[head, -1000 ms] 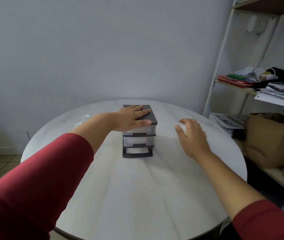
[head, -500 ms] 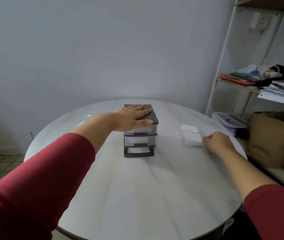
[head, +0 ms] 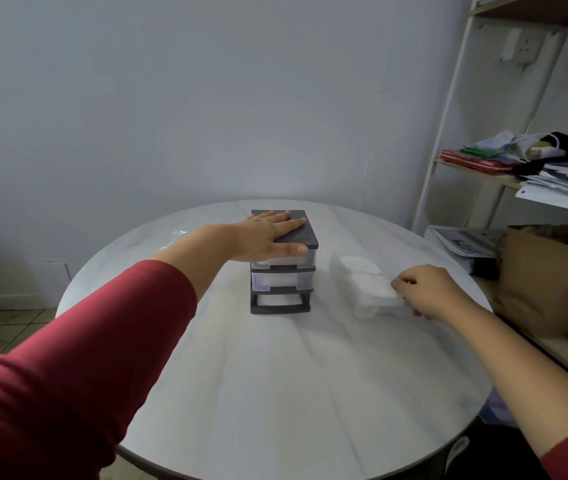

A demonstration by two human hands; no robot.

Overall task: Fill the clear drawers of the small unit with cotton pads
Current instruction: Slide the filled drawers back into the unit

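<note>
Dim, flat light, soft shadows, wide-angle edge bending

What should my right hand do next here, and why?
Likely carry the pad-filled clear drawer that the right hand pinches over to the empty bottom slot of the drawer unit; the left hand lies flat on its top, steadying it.

Left hand (head: 268, 237) flat, fingers (head: 289, 224) straight; right hand (head: 428, 292) pinching

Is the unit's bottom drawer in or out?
Out: the bottom slot of the drawer unit is an empty frame. The right hand grips a clear drawer of cotton pads beside it.
</note>
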